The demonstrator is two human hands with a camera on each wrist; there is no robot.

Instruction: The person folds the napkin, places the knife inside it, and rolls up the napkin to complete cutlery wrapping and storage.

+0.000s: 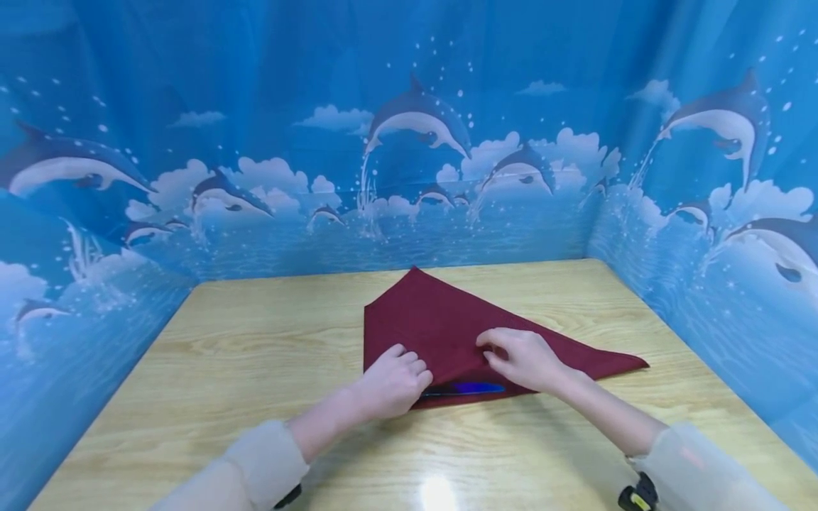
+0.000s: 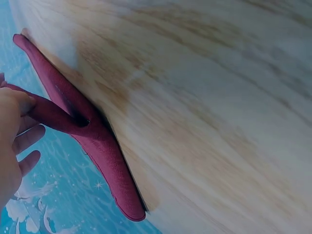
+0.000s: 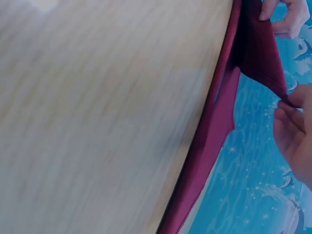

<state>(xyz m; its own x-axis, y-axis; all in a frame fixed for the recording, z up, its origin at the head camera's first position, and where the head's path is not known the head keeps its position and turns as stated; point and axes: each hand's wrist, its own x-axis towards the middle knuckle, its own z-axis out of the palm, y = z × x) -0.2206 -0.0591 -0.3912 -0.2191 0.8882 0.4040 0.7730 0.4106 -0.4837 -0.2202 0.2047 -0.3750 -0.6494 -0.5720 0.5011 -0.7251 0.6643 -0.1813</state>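
A dark red cloth napkin (image 1: 422, 323) lies partly folded on the table, one long corner reaching right. My left hand (image 1: 395, 382) pinches the lifted front layer near its left end, as the left wrist view also shows. With thumb and fingertips, my right hand (image 3: 297, 131) pinches a corner of that same raised layer; in the head view it is over the middle of the cloth. Under the lifted flap, on the lower layer, lies a slim knife (image 1: 476, 388) with a shiny blue-violet blade. Its other end is hidden behind my left hand and the cloth.
The light wood-grain table (image 1: 255, 333) extends on all sides of the napkin. A blue curtain (image 1: 287, 142) printed with dolphins surrounds its back and sides. Dark wrist devices (image 1: 639, 493) show at both sleeves.
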